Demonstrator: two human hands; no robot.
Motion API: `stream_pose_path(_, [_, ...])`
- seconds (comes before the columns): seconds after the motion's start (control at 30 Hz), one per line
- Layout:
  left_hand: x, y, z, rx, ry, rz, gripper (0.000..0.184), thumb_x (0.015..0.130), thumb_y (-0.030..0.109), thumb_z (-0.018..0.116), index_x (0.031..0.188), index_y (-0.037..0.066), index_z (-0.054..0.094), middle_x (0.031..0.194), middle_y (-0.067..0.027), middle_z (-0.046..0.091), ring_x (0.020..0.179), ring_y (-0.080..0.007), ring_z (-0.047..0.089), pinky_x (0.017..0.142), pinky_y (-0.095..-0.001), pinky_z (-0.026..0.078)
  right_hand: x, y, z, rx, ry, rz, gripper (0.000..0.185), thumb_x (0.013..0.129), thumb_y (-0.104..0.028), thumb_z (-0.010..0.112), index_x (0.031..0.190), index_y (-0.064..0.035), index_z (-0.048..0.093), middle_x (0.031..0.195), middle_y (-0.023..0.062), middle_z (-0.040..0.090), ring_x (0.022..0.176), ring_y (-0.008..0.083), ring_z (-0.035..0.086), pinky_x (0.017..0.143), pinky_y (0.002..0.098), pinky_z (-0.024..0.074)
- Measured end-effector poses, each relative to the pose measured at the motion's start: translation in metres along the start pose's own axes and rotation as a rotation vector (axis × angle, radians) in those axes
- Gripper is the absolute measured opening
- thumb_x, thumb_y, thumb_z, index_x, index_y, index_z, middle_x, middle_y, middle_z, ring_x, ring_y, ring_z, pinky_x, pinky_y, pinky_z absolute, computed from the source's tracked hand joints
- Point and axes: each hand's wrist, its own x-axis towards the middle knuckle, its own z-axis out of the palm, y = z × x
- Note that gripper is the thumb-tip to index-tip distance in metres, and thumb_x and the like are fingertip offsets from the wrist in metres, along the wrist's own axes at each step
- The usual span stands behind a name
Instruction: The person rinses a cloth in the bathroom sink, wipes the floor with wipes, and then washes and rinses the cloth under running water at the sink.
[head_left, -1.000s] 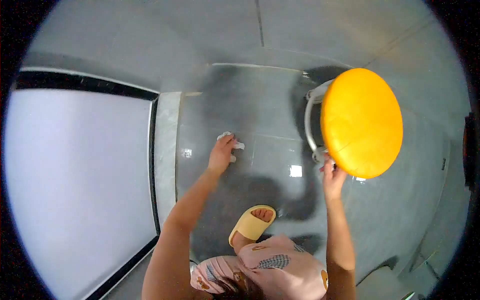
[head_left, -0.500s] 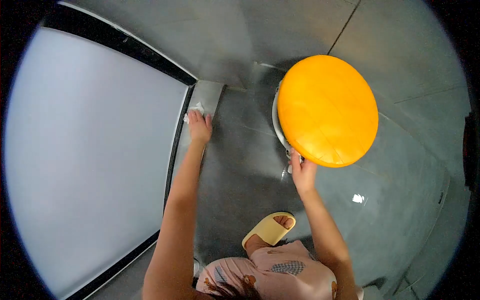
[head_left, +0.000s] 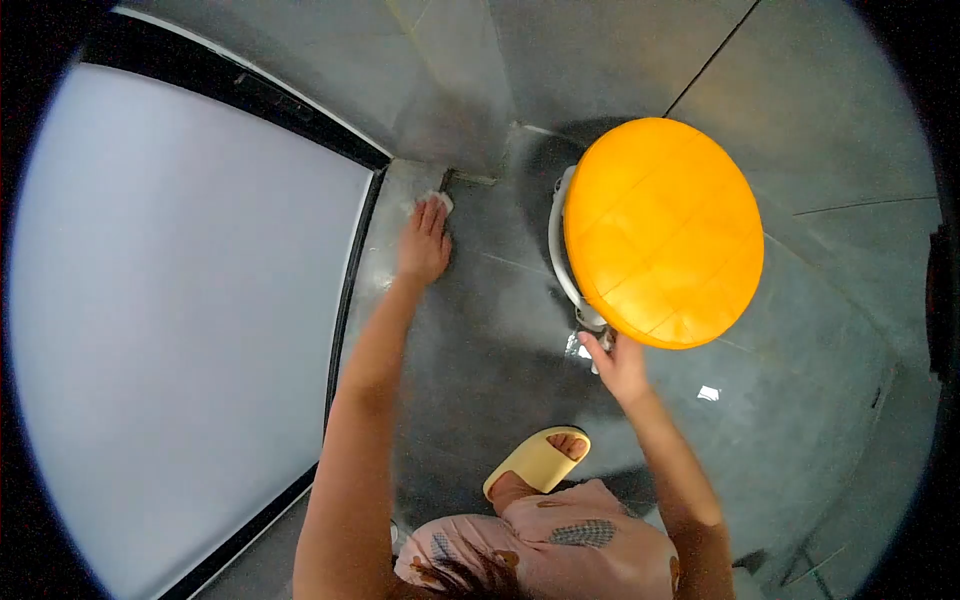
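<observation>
The left hand [head_left: 425,250], laid flat, presses white tissue [head_left: 446,203] at the far end of the sill [head_left: 381,250], wiping apparently unfinished; the right hand's [head_left: 624,374] grip beneath the yellow stool [head_left: 665,235] is hidden.

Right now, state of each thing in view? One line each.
Left hand: fingers extended over the white cloth
White cloth: bunched under the fingertips, mostly covered
Right hand: at the stool's near edge, thumb apart, fingers partly hidden
Yellow stool: seat facing up; leg contact with floor unclear
Yellow slipper: worn on a foot
White panel: black-framed; open or shut, can't tell
</observation>
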Motion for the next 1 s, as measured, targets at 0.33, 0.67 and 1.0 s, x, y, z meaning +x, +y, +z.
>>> stream_pose_path(0.33, [-0.05,0.004,0.021,-0.658,0.189,-0.404,0.029,0.081,0.006,0.044,0.108,0.003,0.053,0.107,-0.019,0.053,0.097,-0.034,0.05,0.083,-0.0393,0.042,-0.046,0.0,-0.008,0.092,0.181,0.292,0.052,0.077,-0.016,0.062,0.118,0.0036,0.036,0.073,0.0146,0.053,0.06,0.0239,0.05,0.054,0.0328,0.0412])
stream_pose_path(0.67, [0.082,-0.043,0.061,-0.216,0.272,-0.358,0.028,0.072,-0.002,0.045,0.097,0.0,0.059,0.109,-0.0178,0.054,0.102,-0.0331,0.05,0.086,-0.0363,0.041,-0.083,0.006,-0.042,0.127,0.172,0.345,0.047,0.078,-0.007,0.057,0.121,-0.004,0.039,0.068,0.0057,0.049,0.049,0.0099,0.043,0.047,0.0244,0.0376])
stream_pose_path(1.0, [0.062,-0.008,0.022,-0.552,0.249,-0.073,0.028,0.074,0.0,0.047,0.098,0.007,0.062,0.106,-0.0108,0.058,0.096,-0.0312,0.054,0.082,-0.038,0.045,-0.057,0.015,-0.016,0.035,0.061,0.373,0.048,0.078,-0.013,0.057,0.12,-0.0023,0.037,0.097,0.0167,0.057,0.064,0.0271,0.057,0.056,0.0344,0.0449])
